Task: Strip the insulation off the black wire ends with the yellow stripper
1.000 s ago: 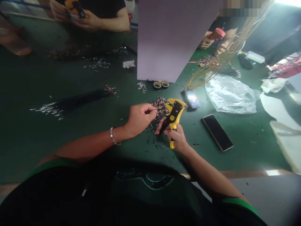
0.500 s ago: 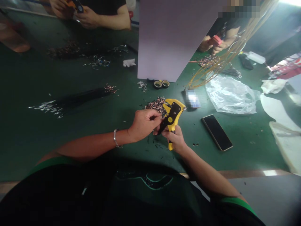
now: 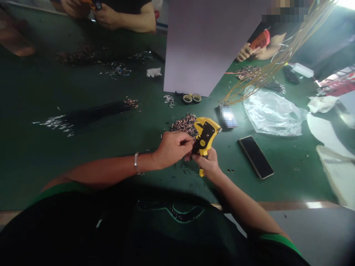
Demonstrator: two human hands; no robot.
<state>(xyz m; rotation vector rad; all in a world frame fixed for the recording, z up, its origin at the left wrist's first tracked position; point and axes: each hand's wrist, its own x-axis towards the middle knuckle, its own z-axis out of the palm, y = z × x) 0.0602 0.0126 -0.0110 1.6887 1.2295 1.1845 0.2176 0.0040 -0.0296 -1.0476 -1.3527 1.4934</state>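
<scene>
My right hand [image 3: 208, 162] is wrapped round the handles of a yellow and black wire stripper [image 3: 206, 135], its head pointing up and away from me. Thumb and fingers of my left hand [image 3: 173, 147] are pinched together right at the stripper's jaws, on a thin wire that is mostly hidden by the fingers. Just beyond my left hand lies a heap of short dark wires with bare copper ends [image 3: 185, 123]. Small dark scraps [image 3: 190, 171] are scattered on the green table [image 3: 111, 192] below my hands.
A bundle of long black wires [image 3: 94, 115] lies left. Tape rolls [image 3: 187, 98] sit by an upright pale panel [image 3: 205, 48]. To the right are a phone [image 3: 255, 157], a clear plastic bag [image 3: 274, 112] and yellowish strands [image 3: 257, 81]. Two co-workers hold tools across the table.
My left hand has shifted slightly right, closer against the stripper's jaws. The stripper has turned a little. The co-worker at the right has changed the angle of a red tool.
</scene>
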